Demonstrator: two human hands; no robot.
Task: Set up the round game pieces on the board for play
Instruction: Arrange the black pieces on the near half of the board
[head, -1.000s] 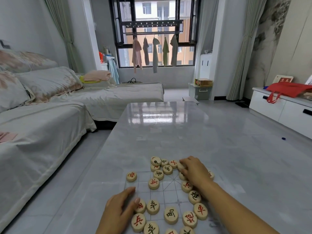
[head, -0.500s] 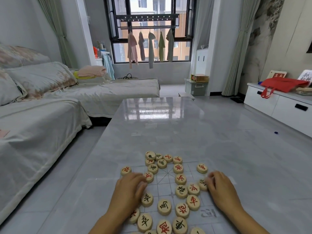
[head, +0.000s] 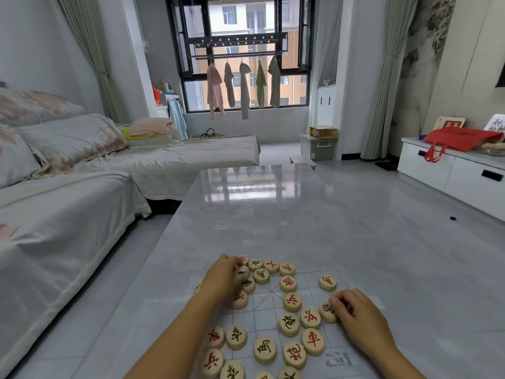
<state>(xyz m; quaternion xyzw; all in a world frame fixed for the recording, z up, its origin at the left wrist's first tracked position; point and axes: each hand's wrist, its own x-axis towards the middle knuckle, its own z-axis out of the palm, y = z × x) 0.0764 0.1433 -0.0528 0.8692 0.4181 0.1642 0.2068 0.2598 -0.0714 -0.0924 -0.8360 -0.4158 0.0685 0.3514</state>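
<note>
— What fills most of the room?

— A sheet-covered sofa (head: 68, 209) runs along the left. Beside it a glossy grey tabletop (head: 273, 214) stretches away from the person toward a dark-framed window (head: 240, 31), where clothes (head: 244, 88) hang in a row.

— And where is the game?

— A pale, gridded xiangqi board (head: 262, 305) lies flat on the near end of the tabletop. Round wooden xiangqi pieces (head: 265, 350), lettered in red or black, lie scattered face up across it, many of them touching. A lone red piece (head: 327, 282) sits apart from the others near the board's far right.

— What are the person's hands doing?

— The left hand (head: 222, 280) reaches to the far left of the cluster. Its fingers curl round a far-left piece (head: 242, 272) bearing a dark mark, and whether that piece is off the board cannot be told. The right hand (head: 358, 315) sits at the board's right side with its fingers bent in. Its fingertips pinch a black-lettered piece (head: 326, 311), which lies on the board against a red-lettered neighbour (head: 310, 318).
</note>
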